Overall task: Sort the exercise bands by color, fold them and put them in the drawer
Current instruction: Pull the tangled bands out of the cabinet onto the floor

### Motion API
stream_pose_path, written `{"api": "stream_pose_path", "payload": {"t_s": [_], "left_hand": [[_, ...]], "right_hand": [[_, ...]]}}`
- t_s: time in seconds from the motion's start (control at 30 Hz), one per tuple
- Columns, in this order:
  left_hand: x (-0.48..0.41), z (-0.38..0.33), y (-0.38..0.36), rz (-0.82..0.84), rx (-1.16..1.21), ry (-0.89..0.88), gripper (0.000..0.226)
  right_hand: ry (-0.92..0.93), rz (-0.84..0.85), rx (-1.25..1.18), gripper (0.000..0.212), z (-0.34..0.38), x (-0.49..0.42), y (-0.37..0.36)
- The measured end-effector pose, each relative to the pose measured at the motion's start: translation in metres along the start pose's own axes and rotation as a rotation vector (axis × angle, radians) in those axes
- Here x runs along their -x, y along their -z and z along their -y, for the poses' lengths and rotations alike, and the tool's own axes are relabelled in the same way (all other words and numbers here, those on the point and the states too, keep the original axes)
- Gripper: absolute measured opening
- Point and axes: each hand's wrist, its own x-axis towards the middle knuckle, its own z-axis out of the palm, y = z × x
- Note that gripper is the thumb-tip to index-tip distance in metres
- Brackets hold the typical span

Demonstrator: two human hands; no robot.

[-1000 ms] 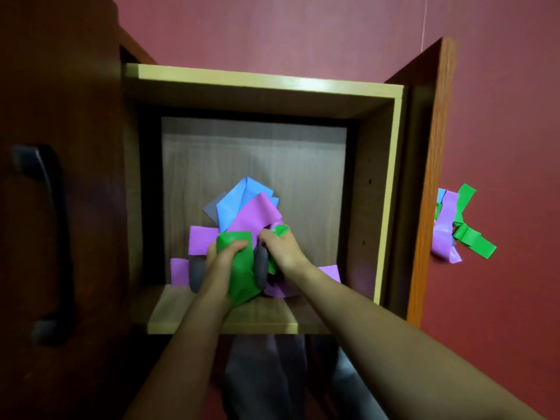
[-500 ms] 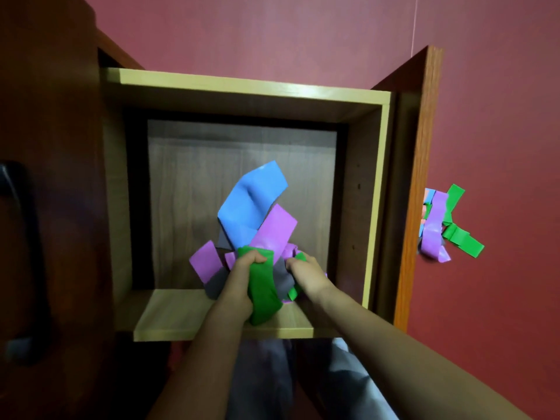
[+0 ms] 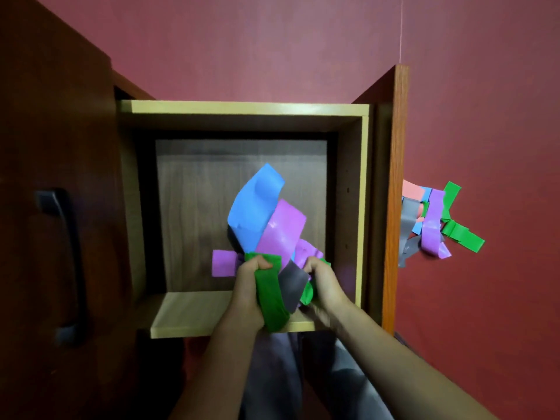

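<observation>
A tangled bundle of exercise bands is held over the front edge of the open drawer (image 3: 194, 316). Its blue band (image 3: 256, 204) sticks up highest, with a purple band (image 3: 283, 231) beside it, and a grey band (image 3: 292, 283) lies between my hands. My left hand (image 3: 250, 294) is shut on the bundle with a green band (image 3: 269, 295) draped over its thumb. My right hand (image 3: 325, 283) grips the bundle's right side. A second pile of bands (image 3: 433, 222), in green, purple, grey, blue and red, lies on the red floor to the right of the cabinet.
The cabinet's left door, with a dark handle (image 3: 65, 262), stands open at the left. The right door (image 3: 394, 189) stands open between the drawer and the floor pile. My grey trousers (image 3: 278, 377) show below the drawer front.
Both hands have lifted the bundle off the drawer floor and drawn it toward the front edge. The blue and purple bands now stand taller. More of the floor pile shows.
</observation>
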Motion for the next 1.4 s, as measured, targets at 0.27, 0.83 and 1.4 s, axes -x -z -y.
{"api": "stream_pose_path", "payload": {"t_s": [0.27,0.83,1.4], "left_hand": [[-0.030,-0.015,0.029,-0.185,-0.348,0.015,0.017],[-0.034,-0.045,0.026,-0.251,-0.653,-0.080,0.010],[-0.017,-0.022,0.014,-0.007,-0.454,0.063,0.012]], "right_hand": [[0.164,-0.049,1.185,0.044,-0.005,-0.036,0.010],[0.288,-0.179,1.585,0.056,-0.021,-0.037,0.010],[0.512,-0.067,0.411,0.017,0.019,-0.013,0.005]]}}
